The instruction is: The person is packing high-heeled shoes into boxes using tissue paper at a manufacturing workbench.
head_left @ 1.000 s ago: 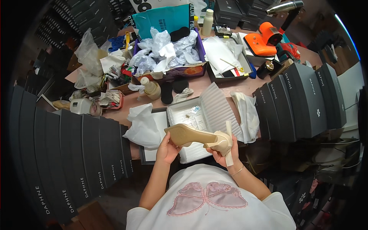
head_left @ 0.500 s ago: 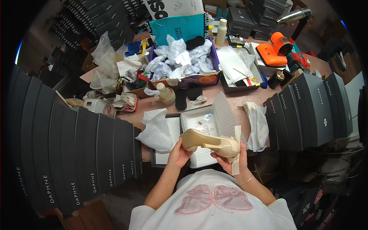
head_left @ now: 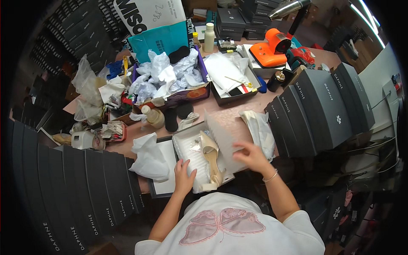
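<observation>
Left hand: my left hand (head_left: 184,177), thumb apart from fingers, nothing clamped; at the box's left edge, contact uncertain.
Right hand: my right hand (head_left: 251,157), fingers bent beside the ribbed sheet; whether they pinch it, I cannot tell.
Shoe: one beige heeled shoe (head_left: 210,155), lying in the open box (head_left: 228,177), strap end nearest me.
Ribbed sheet: white padding (head_left: 221,142), standing up along the box's right side.
Step, I judge: bedding the shoe in its packing.
Next move calls for: a light grip on the sheet's free edge, strap kept clear.
Left of box: crumpled white tissue (head_left: 148,158).
Right of box: white wrapped bundle (head_left: 260,132).
Beyond: cream bottle (head_left: 154,117), black pads (head_left: 171,120).
</observation>
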Motion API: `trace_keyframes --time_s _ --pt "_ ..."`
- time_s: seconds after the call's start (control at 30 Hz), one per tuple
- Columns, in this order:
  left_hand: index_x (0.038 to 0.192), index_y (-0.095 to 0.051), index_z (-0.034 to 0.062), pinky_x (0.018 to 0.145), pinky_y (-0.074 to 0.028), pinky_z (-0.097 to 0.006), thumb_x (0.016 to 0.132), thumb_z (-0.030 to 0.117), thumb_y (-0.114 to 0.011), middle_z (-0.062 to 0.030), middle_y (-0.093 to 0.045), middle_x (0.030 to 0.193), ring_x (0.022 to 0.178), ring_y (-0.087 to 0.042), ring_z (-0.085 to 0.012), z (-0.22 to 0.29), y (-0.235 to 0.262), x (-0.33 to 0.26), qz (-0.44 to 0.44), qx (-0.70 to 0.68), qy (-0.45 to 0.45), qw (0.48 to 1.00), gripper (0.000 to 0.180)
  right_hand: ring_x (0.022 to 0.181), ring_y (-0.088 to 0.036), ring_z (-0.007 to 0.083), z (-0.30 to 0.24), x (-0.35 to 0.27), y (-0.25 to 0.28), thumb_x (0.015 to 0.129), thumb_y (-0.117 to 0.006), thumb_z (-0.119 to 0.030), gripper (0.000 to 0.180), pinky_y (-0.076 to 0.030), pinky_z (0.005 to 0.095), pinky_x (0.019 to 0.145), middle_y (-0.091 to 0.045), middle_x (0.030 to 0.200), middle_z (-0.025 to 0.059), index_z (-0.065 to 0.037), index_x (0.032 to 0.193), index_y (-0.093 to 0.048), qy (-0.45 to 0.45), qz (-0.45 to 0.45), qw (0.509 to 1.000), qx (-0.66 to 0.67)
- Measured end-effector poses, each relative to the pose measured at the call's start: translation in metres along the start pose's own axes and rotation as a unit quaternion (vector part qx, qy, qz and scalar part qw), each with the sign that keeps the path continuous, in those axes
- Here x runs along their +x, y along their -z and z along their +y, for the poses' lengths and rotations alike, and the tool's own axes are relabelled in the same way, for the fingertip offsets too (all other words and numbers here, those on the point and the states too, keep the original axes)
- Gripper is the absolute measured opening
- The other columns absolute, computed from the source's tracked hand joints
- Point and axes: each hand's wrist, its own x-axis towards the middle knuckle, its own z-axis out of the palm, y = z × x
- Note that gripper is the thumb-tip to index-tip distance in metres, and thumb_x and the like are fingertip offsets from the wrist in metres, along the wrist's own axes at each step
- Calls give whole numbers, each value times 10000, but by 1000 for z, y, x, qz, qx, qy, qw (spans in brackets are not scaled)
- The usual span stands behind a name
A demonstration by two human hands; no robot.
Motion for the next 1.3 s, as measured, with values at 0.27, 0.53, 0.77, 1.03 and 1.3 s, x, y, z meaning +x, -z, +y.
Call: trace_keyframes --time_s 0.27,0.53,0.77,1.03,1.3 --pt "1331 -414 -28 1036 -367 -414 765 -32 -580 -283 -245 1450 1256 -393 -437 -26 4 10 1 85 -52 995 590 1083 -564 367 180 17 72 730 -740 -173 730 -460 397 927 -568 1173 233 17 1344 -392 -64 204 894 -394" --pt "1376 -392 15 1076 -310 -369 864 252 -669 -164 -403 1413 1305 -394 -235 74 63 44 -121 -286 -5 951 629 839 -606 97 10 -10 41 868 -573 -59 256 -499 237 703 -630 971 58 13 1112 -543 -54 103 944 309" --pt "1328 -408 20 966 -410 -327 893 304 -655 -73 -540 1238 1131 -515 -172 113 48 40 -15 -544 33 838 576 848 -613 214 -88 37 -51 813 -681 -88 172 -491 310 746 -632 917 108 8 949 -636 226 -25 974 -13" --pt "1328 -400 -8 975 -430 -356 966 396 -498 -122 -503 1303 1177 -514 -220 62 102 31 117 -578 119 799 551 884 -659 281 -86 8 -77 877 -627 -210 373 -504 331 786 -665 968 185 12 1169 -560 15 -258 964 -58" --pt "1387 -355 -9 1069 -332 -413 901 622 -412 -150 -416 1405 1277 -425 -291 101 109 14 40 -753 41 656 798 1229 -462 316 -10 20 -117 839 -670 -266 587 -341 366 1048 -458 1364 159 -31 1329 -451 203 -152 967 -35"
